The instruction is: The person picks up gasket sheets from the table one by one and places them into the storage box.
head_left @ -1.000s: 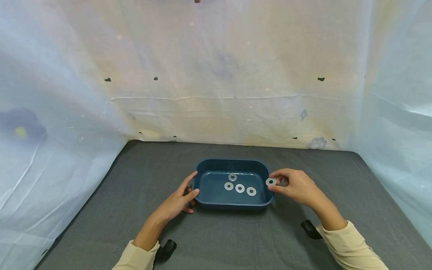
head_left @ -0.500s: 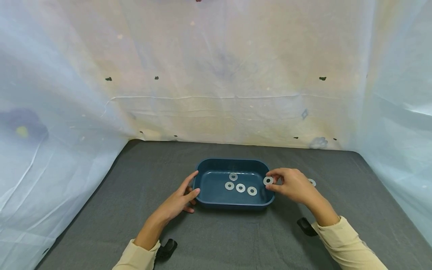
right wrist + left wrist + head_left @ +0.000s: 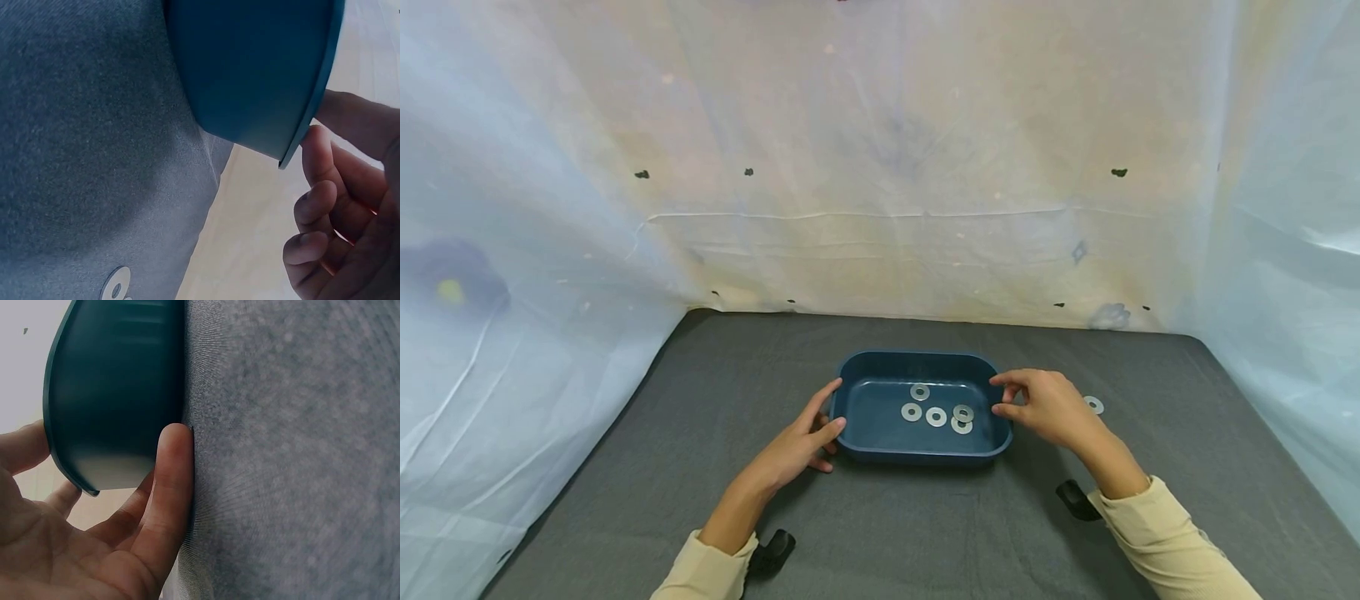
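A dark blue rectangular bin (image 3: 887,442) stands on the grey cloth. Flat ring washers lie inside it: one washer (image 3: 920,392) toward the back, others along the middle. At the right of that row, one washer (image 3: 962,412) overlaps another. My left hand (image 3: 793,446) rests against the bin's left end, fingers mostly straight, with thumb and index finger at the rim. At the right end, my right hand (image 3: 1052,408) holds nothing; its thumb and index finger are parted over the rim. Its other fingers are loosely curled in the right wrist view.
Beyond the right hand, a washer (image 3: 1094,405) lies on the grey table cloth (image 3: 910,533); the right wrist view shows a washer (image 3: 116,284) with part of another beside it. Pale sheets (image 3: 887,250) hang behind and at both sides. Black straps show at both wrists.
The washer pinched in my right hand has dropped into the bin, onto the rightmost one there. The right hand has moved slightly left and its fingertips have parted. My left hand stays put.
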### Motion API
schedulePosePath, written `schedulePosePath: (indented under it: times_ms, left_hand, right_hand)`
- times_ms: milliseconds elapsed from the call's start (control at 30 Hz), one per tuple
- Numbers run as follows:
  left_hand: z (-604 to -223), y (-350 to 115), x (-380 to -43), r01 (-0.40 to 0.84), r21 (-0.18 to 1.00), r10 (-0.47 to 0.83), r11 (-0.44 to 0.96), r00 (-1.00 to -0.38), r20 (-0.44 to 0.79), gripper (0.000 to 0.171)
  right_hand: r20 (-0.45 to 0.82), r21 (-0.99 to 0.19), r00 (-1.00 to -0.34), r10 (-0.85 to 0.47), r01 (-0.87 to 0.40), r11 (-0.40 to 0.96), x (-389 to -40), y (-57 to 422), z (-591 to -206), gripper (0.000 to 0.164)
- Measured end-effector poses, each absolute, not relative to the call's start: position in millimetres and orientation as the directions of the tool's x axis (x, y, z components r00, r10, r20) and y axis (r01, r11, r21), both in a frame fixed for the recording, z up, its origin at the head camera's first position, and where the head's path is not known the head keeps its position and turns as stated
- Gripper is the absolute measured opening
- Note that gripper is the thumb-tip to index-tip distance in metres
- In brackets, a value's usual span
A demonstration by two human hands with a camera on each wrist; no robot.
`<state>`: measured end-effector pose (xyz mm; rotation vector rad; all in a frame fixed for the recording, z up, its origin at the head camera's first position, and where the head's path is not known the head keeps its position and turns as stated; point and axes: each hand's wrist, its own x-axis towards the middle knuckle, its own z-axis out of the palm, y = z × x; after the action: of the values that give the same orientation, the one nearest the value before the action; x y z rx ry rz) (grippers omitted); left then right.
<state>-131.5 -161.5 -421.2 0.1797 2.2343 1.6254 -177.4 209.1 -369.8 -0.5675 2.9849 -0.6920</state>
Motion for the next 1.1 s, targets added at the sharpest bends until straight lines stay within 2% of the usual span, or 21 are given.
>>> schedulePosePath:
  times_ms: [333, 833, 1100]
  left_hand:
    - [-422, -162, -131, -0.114, 0.94, 0.316, 0.323, -0.923, -0.22, 0.066]
    - [-422, -162, -132, -0.109, 0.938, 0.319, 0.329, -0.922, -0.219, 0.065]
    - [-422, -161, -132, -0.113, 0.936, 0.312, 0.332, -0.924, -0.222, 0.064]
  right_hand:
    - [0.062, -0.441, -0.943, -0.328, -0.32, 0.839, -173, 219, -370, 0.035]
    - [0.008, -0.432, -0.971, -0.238, -0.218, 0.875, -173, 271, -378, 0.036]
    - [0.018, -0.423, -0.975, -0.222, -0.208, 0.882, -172, 291, -385, 0.037]
